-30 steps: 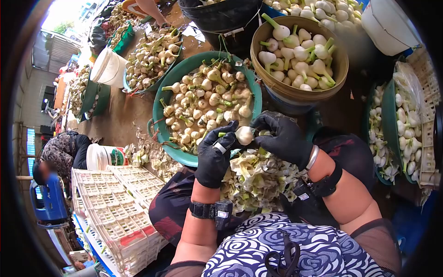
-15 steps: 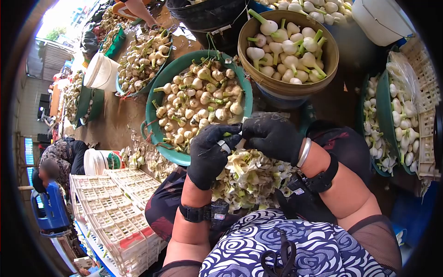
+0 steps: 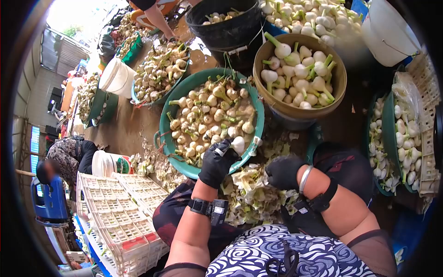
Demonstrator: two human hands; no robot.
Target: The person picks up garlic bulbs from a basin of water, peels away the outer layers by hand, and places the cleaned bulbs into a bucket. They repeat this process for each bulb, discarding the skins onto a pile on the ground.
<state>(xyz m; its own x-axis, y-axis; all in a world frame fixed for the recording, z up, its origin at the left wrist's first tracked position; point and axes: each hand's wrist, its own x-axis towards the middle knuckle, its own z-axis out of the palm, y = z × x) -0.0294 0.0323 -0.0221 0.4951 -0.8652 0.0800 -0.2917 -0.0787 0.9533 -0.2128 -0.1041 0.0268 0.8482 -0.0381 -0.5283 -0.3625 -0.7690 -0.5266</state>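
My left hand (image 3: 217, 162), in a black glove, grips a white garlic bulb (image 3: 238, 145) over the near rim of a green basin (image 3: 166, 124). Unpeeled garlic bulbs (image 3: 203, 111) with cut green stems lie inside that basin. My right hand (image 3: 283, 172), also gloved in black, is curled closed above a heap of garlic skins (image 3: 251, 196). Its fingertips are hidden, so any content cannot be made out. Beyond the hands stands a tan bucket (image 3: 341, 87) holding clean white garlic bulbs (image 3: 302, 76).
A black bucket (image 3: 221, 34) and a white bucket (image 3: 117, 76) stand farther back. White plastic crates (image 3: 120, 221) are at the left, near a bending person (image 3: 69, 159). Green basins of white garlic (image 3: 390, 138) and another crate (image 3: 429, 87) line the right side.
My hands have parted. The left now holds the white garlic bulb toward the basin, while the right has drawn back over the skins. The whole view has shifted slightly.
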